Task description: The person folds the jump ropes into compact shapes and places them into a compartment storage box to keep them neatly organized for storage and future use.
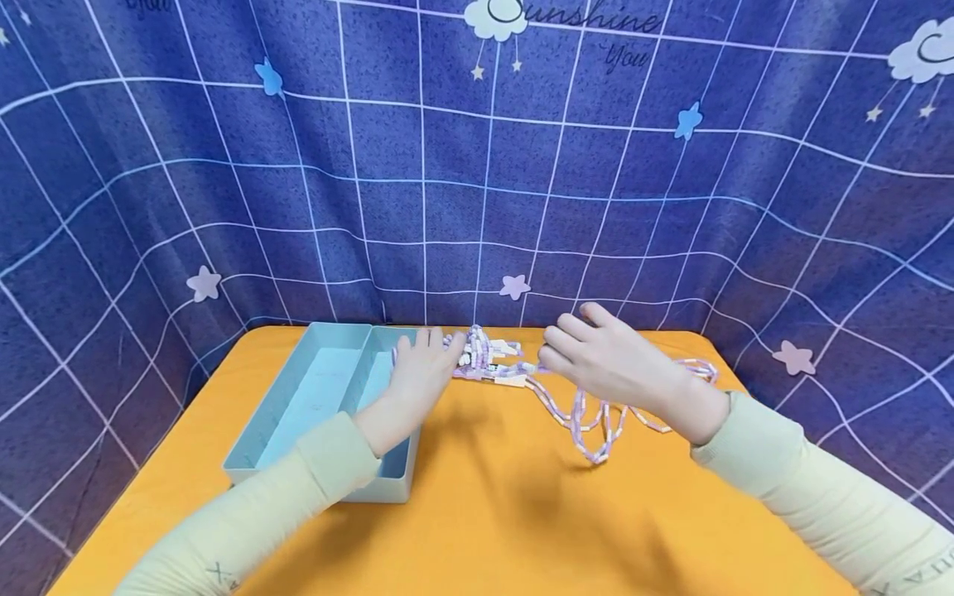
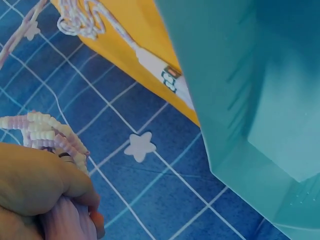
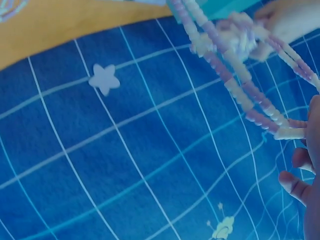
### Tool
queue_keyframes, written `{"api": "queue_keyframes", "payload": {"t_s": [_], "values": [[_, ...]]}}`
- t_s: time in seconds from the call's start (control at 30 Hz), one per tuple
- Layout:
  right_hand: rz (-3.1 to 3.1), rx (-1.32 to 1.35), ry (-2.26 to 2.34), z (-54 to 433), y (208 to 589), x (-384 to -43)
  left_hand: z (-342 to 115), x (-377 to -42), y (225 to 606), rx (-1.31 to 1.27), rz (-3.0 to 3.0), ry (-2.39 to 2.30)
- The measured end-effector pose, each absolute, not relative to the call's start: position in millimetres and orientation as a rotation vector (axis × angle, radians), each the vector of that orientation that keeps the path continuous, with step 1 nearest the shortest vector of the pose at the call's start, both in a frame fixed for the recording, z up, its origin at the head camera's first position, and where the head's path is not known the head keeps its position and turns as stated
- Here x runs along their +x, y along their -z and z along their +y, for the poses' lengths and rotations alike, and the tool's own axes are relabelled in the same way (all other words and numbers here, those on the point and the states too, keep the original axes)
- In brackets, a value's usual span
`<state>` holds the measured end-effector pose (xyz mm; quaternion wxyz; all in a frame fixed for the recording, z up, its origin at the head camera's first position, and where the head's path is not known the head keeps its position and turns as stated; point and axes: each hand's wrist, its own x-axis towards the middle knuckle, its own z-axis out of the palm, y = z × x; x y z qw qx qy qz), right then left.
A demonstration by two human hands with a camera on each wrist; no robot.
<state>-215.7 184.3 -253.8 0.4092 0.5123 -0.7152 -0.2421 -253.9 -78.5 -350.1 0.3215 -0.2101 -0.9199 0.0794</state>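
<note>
A beaded jump rope [image 1: 480,346] in purple and white hangs bunched between the two hands. My left hand [image 1: 425,368] grips its coiled bundle above the tray's right side; in the left wrist view, beaded coils [image 2: 47,130] stick out past the curled fingers [image 2: 45,180]. My right hand [image 1: 607,360], raised to the right, holds a doubled strand [image 3: 250,97] that runs to the left hand. A loop [image 1: 596,455] shows below the right hand. The right fingertips are partly cut off in the right wrist view.
A light blue two-part tray [image 1: 246,451] stands left on the orange table [image 1: 477,530]. On the table lie a white handle [image 2: 155,65] with a label and more beaded rope [image 1: 701,364] behind the right hand. A blue grid-patterned curtain [image 1: 477,207] closes off the back.
</note>
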Motion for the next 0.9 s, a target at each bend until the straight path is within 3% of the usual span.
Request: {"api": "queue_keyframes", "payload": {"t_s": [0.9], "values": [[-1.749, 1.227, 0.572, 189.3, 200.8, -248.2, -53.4, -233.1, 359.2, -1.099, -2.113, -0.336]]}}
